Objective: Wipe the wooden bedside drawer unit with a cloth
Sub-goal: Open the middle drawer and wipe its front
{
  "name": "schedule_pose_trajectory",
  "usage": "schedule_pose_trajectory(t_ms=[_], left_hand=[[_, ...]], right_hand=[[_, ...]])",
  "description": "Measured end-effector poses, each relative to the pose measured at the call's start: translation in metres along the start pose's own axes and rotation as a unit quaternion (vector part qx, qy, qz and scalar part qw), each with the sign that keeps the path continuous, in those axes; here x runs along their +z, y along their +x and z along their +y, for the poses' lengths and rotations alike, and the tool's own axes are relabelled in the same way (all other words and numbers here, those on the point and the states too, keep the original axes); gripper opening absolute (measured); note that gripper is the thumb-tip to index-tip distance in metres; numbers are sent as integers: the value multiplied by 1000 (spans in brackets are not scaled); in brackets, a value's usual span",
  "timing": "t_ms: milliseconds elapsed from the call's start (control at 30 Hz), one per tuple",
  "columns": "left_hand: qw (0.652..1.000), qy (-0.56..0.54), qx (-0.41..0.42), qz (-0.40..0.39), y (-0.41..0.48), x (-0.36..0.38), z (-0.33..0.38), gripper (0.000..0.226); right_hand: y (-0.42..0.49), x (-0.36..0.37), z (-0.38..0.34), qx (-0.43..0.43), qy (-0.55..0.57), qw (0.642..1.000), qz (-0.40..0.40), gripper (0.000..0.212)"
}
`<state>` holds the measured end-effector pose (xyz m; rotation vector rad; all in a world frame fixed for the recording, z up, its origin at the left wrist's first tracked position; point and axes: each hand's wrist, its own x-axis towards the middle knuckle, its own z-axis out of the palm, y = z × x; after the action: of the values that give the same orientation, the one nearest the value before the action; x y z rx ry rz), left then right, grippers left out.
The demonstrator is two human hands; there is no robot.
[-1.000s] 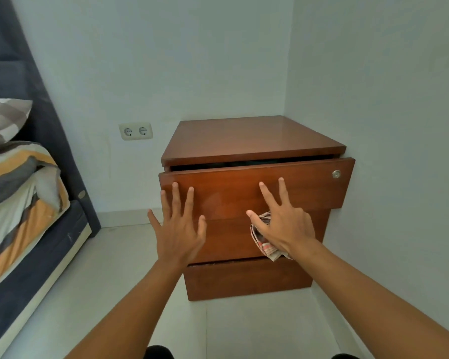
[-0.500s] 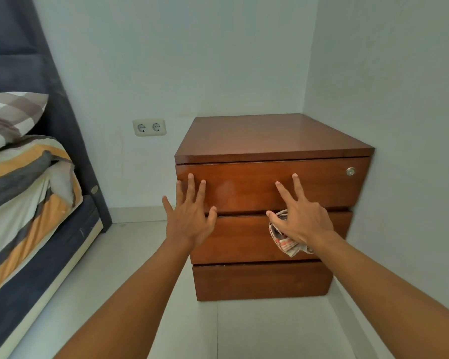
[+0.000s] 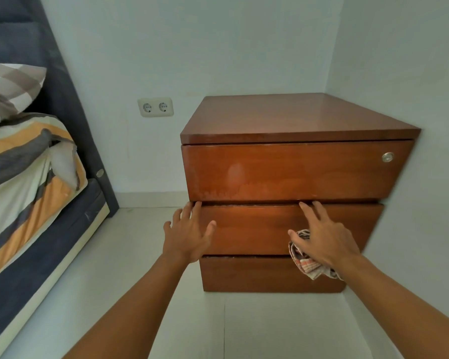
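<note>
The wooden bedside drawer unit stands in the room's corner with three drawer fronts, all closed. A pale smear marks the lower part of the top drawer front. My left hand is spread, its fingertips at the gap above the middle drawer's left end. My right hand reaches to the same gap further right, two fingers extended, while the other fingers and palm hold a crumpled checked cloth that hangs below the hand.
A bed with striped bedding and a dark headboard stands on the left. A double wall socket sits on the back wall. The unit's right side is close to the right wall. Pale tiled floor lies between bed and unit.
The top drawer, slightly open a second ago, is now closed. Both hands have dropped from the top drawer front to the top edge of the middle drawer.
</note>
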<state>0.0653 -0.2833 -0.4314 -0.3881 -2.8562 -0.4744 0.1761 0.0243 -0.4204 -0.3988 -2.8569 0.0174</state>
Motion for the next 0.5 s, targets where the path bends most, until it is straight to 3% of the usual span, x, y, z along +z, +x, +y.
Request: schedule_pose_trajectory(t_ms=[267,500], left_hand=[[998,45,-7,-49,9,-9,0,92],[995,61,-7,-78,10,-23,2,93]], right_hand=[[8,5,-7,14,-11,1000,-26,86],[10,-11,-9,15,-44,998,-52,83]])
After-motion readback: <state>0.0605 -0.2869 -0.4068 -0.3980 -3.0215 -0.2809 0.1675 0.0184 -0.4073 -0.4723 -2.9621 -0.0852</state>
